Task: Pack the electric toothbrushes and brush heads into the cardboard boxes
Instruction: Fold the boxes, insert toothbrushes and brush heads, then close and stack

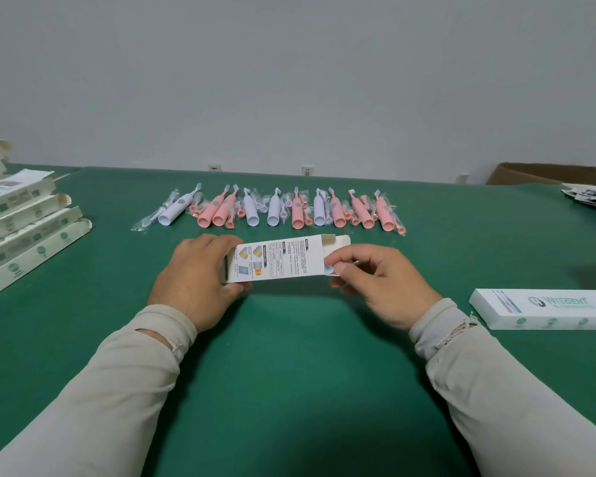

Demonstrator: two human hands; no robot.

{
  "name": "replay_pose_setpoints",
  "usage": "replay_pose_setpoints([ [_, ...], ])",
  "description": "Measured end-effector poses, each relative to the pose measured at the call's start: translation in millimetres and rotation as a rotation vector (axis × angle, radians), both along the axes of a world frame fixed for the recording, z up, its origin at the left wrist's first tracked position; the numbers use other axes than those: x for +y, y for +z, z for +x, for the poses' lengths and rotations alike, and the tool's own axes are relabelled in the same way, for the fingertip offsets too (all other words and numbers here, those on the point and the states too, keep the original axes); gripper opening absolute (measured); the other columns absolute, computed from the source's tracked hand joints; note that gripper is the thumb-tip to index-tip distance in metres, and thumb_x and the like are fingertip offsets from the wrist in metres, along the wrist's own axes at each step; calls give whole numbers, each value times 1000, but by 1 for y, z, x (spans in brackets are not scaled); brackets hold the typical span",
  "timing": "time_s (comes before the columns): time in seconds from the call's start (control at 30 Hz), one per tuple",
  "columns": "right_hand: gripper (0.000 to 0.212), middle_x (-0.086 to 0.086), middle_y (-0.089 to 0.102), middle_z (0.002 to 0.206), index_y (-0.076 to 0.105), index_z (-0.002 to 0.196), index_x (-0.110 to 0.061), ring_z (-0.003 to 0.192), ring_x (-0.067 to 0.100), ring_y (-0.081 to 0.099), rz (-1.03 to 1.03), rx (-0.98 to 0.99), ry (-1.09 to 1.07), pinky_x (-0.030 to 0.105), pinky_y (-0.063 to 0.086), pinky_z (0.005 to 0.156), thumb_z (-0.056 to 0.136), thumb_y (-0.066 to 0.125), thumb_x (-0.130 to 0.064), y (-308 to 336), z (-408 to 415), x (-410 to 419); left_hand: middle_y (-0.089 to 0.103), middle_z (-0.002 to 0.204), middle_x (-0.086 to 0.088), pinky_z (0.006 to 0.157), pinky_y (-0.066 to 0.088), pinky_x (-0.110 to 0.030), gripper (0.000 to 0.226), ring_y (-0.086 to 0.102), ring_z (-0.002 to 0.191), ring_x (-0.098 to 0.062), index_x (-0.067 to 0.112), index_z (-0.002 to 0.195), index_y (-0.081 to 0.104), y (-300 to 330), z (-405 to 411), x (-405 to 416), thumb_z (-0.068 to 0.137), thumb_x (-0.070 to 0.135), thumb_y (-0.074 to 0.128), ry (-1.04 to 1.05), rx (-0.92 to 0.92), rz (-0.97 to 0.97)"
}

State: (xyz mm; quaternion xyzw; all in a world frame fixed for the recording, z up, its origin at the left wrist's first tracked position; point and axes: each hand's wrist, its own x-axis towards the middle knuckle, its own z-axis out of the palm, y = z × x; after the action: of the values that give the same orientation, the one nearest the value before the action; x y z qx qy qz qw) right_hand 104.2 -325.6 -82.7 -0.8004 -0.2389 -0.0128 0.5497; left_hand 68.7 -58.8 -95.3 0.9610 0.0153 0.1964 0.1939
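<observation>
L hand (pixel 195 273) & R hand (pixel 375 275) grip box (pixel 276 259), fingers curled.

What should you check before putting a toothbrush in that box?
1. Box held at both ends: ok. The left hand grips one end, the right hand pinches the other.
2. Right-end flap open: ok, it stands up.
3. Box fully squared into shape: cannot tell, it looks rather flat.
4. Left end closed so nothing slides out: cannot tell, the left hand hides it.
5. Toothbrushes ready: ok, pink and white ones lie in a row just behind the box, with bagged brush heads among them.
6. A hand free to pick one up: not ok, both hold the box.
</observation>
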Motion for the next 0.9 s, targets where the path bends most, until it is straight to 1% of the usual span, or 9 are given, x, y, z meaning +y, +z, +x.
replay_pose_setpoints([
  [0.1,31,-8,73,84,72,92,-24,79,16,73,66,79,9,34,58,77,99,54,0,2,-2,3,54,117,12,91,45,-43,54,42,113,-21,38,125,53,-1,0,0,77,40,79,-14,-16,-23],
  [0.2,21,-1,70,86,70,94,-16,75,19,73,106,85,-68,42,58,77,99,55,-4,3,-2,3,55,117,12,89,46,-43,53,42,114,-21,38,125,54,-2,1,-1,77,39,77,-18,-42,-18],
  [0.37,8,-2,71,78,75,89,-19,73,17,71,43,55,-51,35,58,75,92,70,-14,4,-3,0,56,115,12,90,46,-43,51,43,112,-20,37,124,55,-2,2,1,78,37,77,-16,-60,-20],
  [0.47,9,-10,72,78,76,86,-28,74,19,64,-48,-13,-64,39,55,80,89,74,-19,5,-2,-3,57,116,12,92,46,-44,51,44,113,-21,38,123,56,-2,2,-1,77,36,78,-49,-76,-15],
  [0.57,10,-10,75,94,78,87,-27,88,15,66,-110,-44,-55,38,53,92,89,74,-18,4,-1,-4,59,121,10,98,43,-44,51,46,117,-23,34,124,58,-1,2,-2,77,32,77,-101,-88,2],
  [0.63,8,-5,73,100,79,90,-25,95,19,66,-147,-59,-69,40,51,96,88,75,-19,3,0,-3,60,121,7,99,42,-42,52,46,117,-24,31,125,60,-2,3,-1,77,29,78,-96,-119,12],
  [0.7,9,-2,70,99,80,90,-27,91,22,64,-163,-63,-54,40,51,93,88,75,-19,3,1,-3,58,123,7,97,42,-41,54,45,117,-23,31,127,59,-3,2,-1,77,29,79,-90,-119,18],
  [0.8,27,-8,70,91,79,82,-38,81,10,63,-36,-57,-60,30,53,82,90,72,-13,6,2,-7,57,125,9,96,44,-44,54,43,118,-22,34,127,57,-2,3,-2,77,30,78,-85,-83,1],
  [0.9,31,-7,72,88,75,78,-33,73,10,69,149,-43,-337,27,55,70,91,64,-8,9,12,-20,57,123,5,97,41,-42,54,43,118,-25,31,127,58,-2,4,1,78,30,79,-48,-88,-7],
])
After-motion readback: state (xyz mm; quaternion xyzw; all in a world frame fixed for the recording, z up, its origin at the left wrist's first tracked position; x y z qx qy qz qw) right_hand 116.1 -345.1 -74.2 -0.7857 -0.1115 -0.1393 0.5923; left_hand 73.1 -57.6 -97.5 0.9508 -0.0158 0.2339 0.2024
